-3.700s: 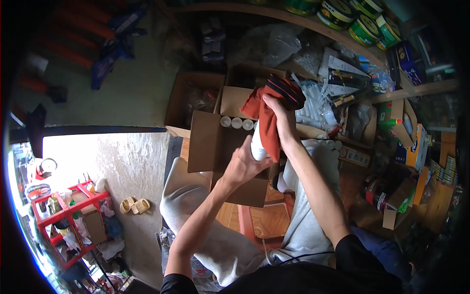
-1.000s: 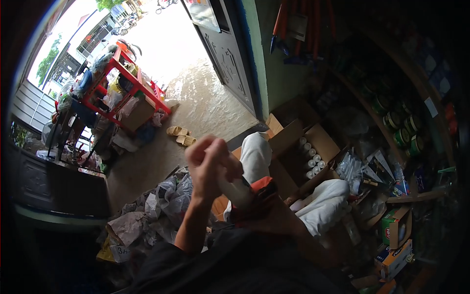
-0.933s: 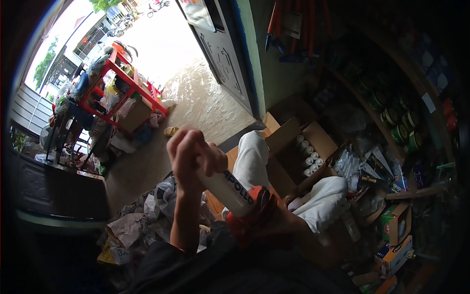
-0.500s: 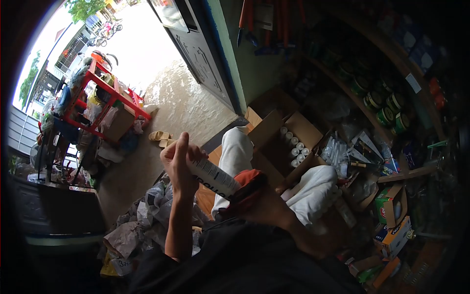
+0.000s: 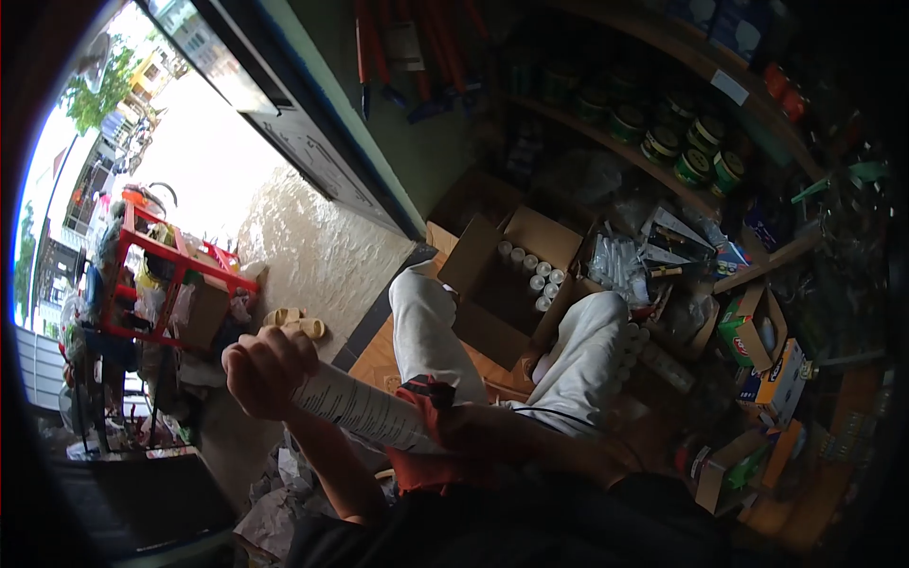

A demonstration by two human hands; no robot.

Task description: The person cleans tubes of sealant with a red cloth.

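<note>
My left hand (image 5: 270, 371) is closed around the upper end of a white printed sealant tube (image 5: 355, 405), which slants down to the right. Small dark text covers the side facing me. At the lower end, my right hand (image 5: 478, 428) is in deep shadow and grips a red cloth (image 5: 421, 471) against the tube. Its fingers are partly hidden by the cloth. Beyond my knees stands an open cardboard box (image 5: 492, 308), with several white round-ended tubes (image 5: 542, 276) upright in it.
Crumpled paper (image 5: 275, 516) lies to my lower left. Yellow sandals (image 5: 295, 322) sit by the doorway, near a red rack (image 5: 175, 275). Packaged goods (image 5: 620, 265) and small boxes (image 5: 772, 379) crowd the right. Green cans (image 5: 696, 166) line a shelf.
The view has swung, so the room appears shifted left. My left hand has moved left and lower, and the tube has turned from its large lettering to its small text.
</note>
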